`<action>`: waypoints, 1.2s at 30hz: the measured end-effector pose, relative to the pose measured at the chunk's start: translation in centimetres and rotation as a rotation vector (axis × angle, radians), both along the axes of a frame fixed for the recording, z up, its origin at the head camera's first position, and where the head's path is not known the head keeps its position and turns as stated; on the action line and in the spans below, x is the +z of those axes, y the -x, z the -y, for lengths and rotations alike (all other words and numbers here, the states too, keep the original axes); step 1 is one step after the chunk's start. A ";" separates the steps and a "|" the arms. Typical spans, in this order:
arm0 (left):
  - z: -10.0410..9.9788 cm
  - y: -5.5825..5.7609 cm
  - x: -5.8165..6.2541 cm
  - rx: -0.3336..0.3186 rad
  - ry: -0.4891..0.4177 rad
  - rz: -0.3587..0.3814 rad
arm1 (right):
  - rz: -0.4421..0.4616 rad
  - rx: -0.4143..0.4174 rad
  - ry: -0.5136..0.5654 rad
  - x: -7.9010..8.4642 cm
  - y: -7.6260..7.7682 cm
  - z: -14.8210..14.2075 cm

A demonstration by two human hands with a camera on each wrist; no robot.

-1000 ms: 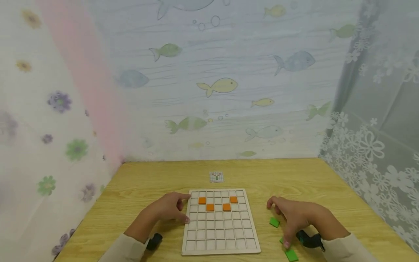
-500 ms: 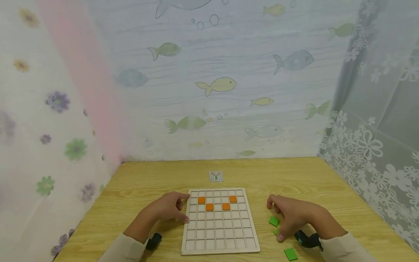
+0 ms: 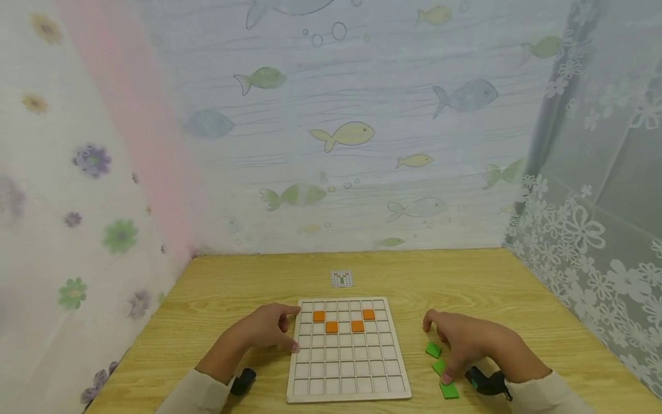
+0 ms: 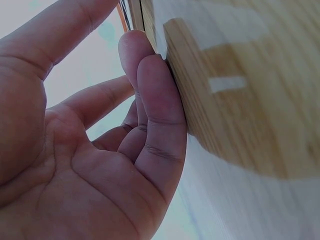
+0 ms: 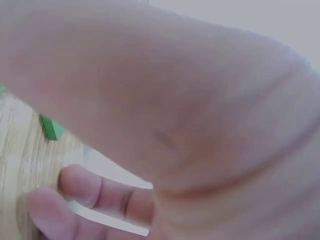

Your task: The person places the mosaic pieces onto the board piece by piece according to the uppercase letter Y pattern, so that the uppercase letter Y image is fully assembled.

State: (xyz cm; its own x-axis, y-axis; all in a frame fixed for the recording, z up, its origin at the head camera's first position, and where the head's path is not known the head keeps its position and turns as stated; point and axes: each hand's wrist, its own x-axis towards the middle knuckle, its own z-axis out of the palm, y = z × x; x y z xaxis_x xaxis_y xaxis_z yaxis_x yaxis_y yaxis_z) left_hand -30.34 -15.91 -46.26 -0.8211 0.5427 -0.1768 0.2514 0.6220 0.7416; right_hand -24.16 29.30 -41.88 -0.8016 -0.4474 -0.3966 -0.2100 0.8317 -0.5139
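Note:
A pale gridded board lies on the table with several orange square tiles in its upper rows. My left hand rests at the board's left edge, thumb and index fingertips touching its rim; its other fingers bend loosely against the tabletop in the left wrist view. To the right of the board, three green square tiles form a slanting line on the table. My right hand arches over them, thumb tip at the edge of the nearest green tile, fingertips down on the table beyond. One green tile shows in the right wrist view.
Behind the board lies a small printed card with a Y-shaped pattern on a grid. The wooden table ends at a fish-print curtain, with more curtains at left and right. Black wrist devices sit under both wrists.
My right thumb has slid the middle green tile away from me, then the nearest one up behind it, so the three now lie close together. The left hand and the board stay put.

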 end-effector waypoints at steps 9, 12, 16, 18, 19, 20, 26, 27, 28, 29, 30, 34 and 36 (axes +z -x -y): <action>0.3 0.0 0.2 0.013 -0.012 0.005 | -0.076 0.012 0.137 -0.8 0.9 -0.1; 0.3 -0.1 0.1 0.016 -0.008 0.010 | -0.089 0.007 0.149 -1.0 1.0 0.0; 0.2 -0.2 0.1 0.015 0.001 0.006 | -0.108 0.007 0.146 -1.0 1.0 0.1; 0.2 -0.2 0.2 0.013 -0.003 0.002 | -0.124 0.006 0.137 -0.9 1.0 0.1; 0.1 -0.2 0.2 0.011 -0.009 0.004 | -0.130 0.002 0.132 -0.8 0.9 0.1; 0.1 -0.2 0.3 0.007 -0.014 0.004 | -0.134 -0.002 0.126 -0.8 0.8 0.1; -0.5 -0.2 0.2 -0.014 -0.028 0.004 | -0.154 0.002 0.109 -0.4 0.7 0.0; -0.5 -0.2 0.2 -0.014 -0.025 0.002 | -0.162 0.007 0.104 -0.4 0.8 0.0; -0.5 -0.3 0.3 -0.011 -0.023 0.002 | -0.168 0.010 0.100 -0.4 0.9 0.0; -0.5 -0.3 0.2 -0.009 -0.019 0.001 | -0.175 0.014 0.095 -0.4 1.1 0.1; -0.5 -0.3 0.2 -0.007 -0.017 0.001 | -0.179 0.015 0.093 -0.4 1.2 0.1; -0.3 -0.2 0.2 0.000 -0.014 -0.003 | -0.203 0.027 0.092 -0.6 1.9 0.4; -0.2 -0.3 0.2 0.003 -0.015 -0.002 | -0.209 0.038 0.103 -0.6 2.1 0.6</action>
